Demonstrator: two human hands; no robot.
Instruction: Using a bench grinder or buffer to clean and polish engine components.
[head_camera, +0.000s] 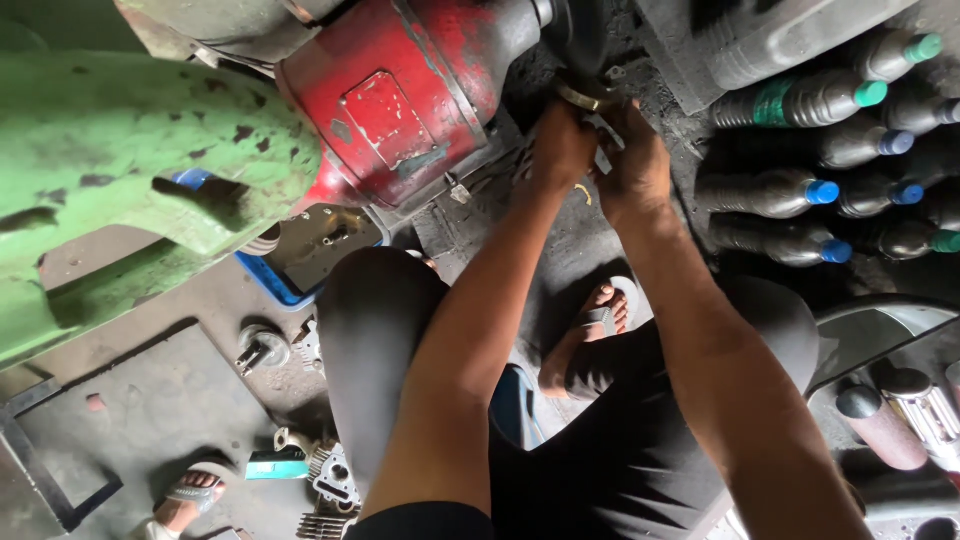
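Observation:
Both my hands reach forward to the front of a red machine housing. My left hand is closed around a part just below a metal ring clamp on a black hose. My right hand grips a small grey metal tool held against the same spot. The fingertips of both hands are hidden by the parts they hold.
A worn green metal body fills the left. Several dark bottles with blue and green caps lie at the right. A blue tray, loose engine parts and cylinders lie on the grimy floor. My sandalled foot is below.

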